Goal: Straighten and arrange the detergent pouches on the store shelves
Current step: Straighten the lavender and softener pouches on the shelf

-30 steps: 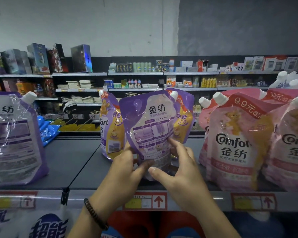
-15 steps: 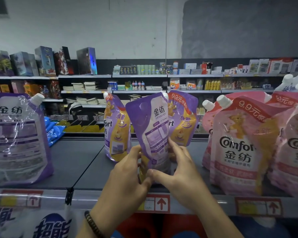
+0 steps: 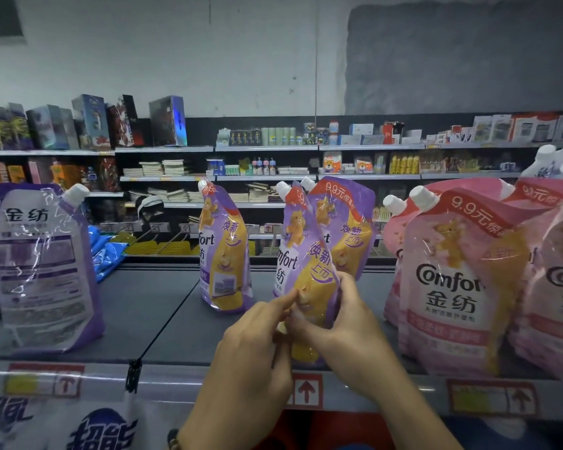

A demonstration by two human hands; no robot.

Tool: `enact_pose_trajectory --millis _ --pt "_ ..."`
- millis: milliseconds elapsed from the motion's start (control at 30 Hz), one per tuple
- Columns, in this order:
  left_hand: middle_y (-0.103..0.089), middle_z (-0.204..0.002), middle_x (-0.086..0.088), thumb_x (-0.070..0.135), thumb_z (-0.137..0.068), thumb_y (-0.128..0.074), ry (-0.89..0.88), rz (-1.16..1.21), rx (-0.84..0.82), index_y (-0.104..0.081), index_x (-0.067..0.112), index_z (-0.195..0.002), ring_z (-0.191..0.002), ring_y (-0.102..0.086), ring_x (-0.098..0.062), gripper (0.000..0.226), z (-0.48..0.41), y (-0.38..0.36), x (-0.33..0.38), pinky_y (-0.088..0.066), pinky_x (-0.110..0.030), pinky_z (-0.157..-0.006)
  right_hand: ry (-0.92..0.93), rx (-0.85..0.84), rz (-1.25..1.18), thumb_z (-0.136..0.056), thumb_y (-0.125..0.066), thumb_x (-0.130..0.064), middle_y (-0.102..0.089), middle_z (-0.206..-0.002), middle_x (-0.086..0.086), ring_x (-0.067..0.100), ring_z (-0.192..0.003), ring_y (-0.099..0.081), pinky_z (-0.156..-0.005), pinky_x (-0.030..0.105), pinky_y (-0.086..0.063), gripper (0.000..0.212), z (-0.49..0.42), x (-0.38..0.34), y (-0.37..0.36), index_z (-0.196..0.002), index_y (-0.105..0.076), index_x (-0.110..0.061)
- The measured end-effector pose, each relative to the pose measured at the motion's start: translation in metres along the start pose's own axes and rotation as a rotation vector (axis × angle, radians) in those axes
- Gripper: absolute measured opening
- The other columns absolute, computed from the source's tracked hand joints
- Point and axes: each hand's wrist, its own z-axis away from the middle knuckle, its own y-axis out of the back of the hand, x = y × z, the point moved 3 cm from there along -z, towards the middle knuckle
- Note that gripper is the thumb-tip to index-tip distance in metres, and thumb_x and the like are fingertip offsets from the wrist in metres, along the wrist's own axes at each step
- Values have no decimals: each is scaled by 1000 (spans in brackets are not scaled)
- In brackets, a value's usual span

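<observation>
Reaching up from the bottom of the view, both hands met low on the purple pouch [image 3: 303, 271] at the front of the grey shelf [image 3: 163, 306]. The left hand [image 3: 251, 349] pinched its lower left edge between thumb and fingertips. The right hand [image 3: 342, 326] had its fingers curled round the lower right edge. A beaded bracelet [image 3: 173, 441] showed at the left wrist.

Just behind the held pouch, overlapping it, leaned a second purple pouch [image 3: 348, 232], and a third [image 3: 225, 258] stood apart to the left. Pink pouches [image 3: 452, 287] crowded the right, near the right hand. A larger purple pouch [image 3: 43, 271] stood at far left, back panel outward.

The held pouch was roughly upright, front label facing out, white spout [image 3: 282, 189] at top left, its film creased. The hands hid whether its base touched the shelf.
</observation>
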Motion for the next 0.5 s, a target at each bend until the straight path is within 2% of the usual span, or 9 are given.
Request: enact_pose_trajectory --millis 67,133,200,300,367,433,500 --pt "-67 -111 27 1 -94 -69 29 50 3 -63 43 -138 -104 -66 2 61 -4 5 -4 -51 -10 -74 -9 14 -34 -74 -94 -36 -78 -110 -10 6 -101 -75 -91 43 -63 62 -3 2 2 -125 -59 -37" --pt "-69 -107 24 7 -98 -69 105 118 32 -67 40 -127 -101 -67 2 44 -14 11 -14 -51 -11 -72 0 52 -23 -65 -90 -53 -75 -114 -12 4 -103 -73 -93 41 -62 67 -5 0 4 -123 -59 -42" --pt "-69 -118 22 16 -101 -68 170 162 30 -64 40 -128 -105 -66 6 36 -26 14 -25 -52 -10 -77 22 115 16 -60 -84 -63 -71 -121 -15 0 -107 -70 -93 37 -61 72 -3 -3 6 -125 -58 -44" --pt "-62 -136 12 24 -105 -62 249 273 -61 -55 36 -143 -115 -64 3 40 -44 11 -37 -53 -13 -88 90 207 59 -72 -87 -56 -65 -122 -17 -1 -108 -66 -90 32 -61 61 4 -16 9 -124 -59 -41" --pt "-61 -140 8 30 -107 -58 333 402 -142 -50 37 -149 -122 -64 -4 43 -54 5 -42 -57 -27 -98 159 293 95 -81 -85 -50 -63 -118 -16 -1 -107 -63 -84 28 -59 48 8 -25 12 -121 -60 -39" --pt "-63 -142 4 35 -108 -55 401 536 -194 -48 36 -152 -124 -66 -11 44 -61 -3 -43 -57 -39 -105 238 369 146 -86 -81 -48 -64 -111 -17 -1 -101 -63 -74 16 -54 36 10 -34 16 -116 -63 -37" --pt "-64 -141 5 41 -108 -53 436 592 -215 -47 35 -151 -125 -67 -14 44 -65 -11 -43 -57 -42 -106 281 399 178 -90 -79 -39 -67 -103 -18 -3 -96 -65 -66 9 -50 22 10 -38 19 -108 -68 -33"
